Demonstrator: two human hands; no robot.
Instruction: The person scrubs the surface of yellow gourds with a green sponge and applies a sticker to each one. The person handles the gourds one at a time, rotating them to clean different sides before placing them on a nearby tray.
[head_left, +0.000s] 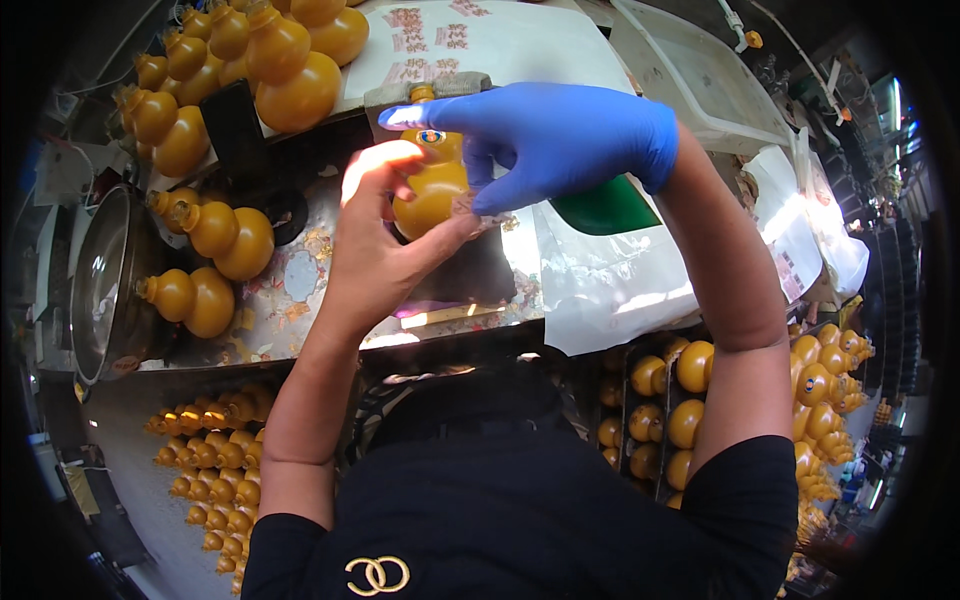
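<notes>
A glossy yellow gourd (pixel 431 192) stands on the bench behind my hands, a small round emblem on its upper bulb. My bare left hand (pixel 388 225) is in front of it on the left, fingers curled and thumb stretched out to the right, apart from them. In a blue glove, my right hand (pixel 560 135) reaches across from the right, its index finger extended over the gourd's upper part. Its thumb and a bent finger pinch a small, thin, partly see-through decal (pixel 464 203). The tip of my left thumb meets that piece. The gourd's right side is partly covered by the glove.
More yellow gourds (pixel 298 90) crowd the bench's back left. A metal pan (pixel 100 285) sits far left. A white sheet with reddish prints (pixel 500 45) lies behind, beside a translucent bin (pixel 690 70). A green object (pixel 605 208) lies right; racked gourds (pixel 690 368) stand below.
</notes>
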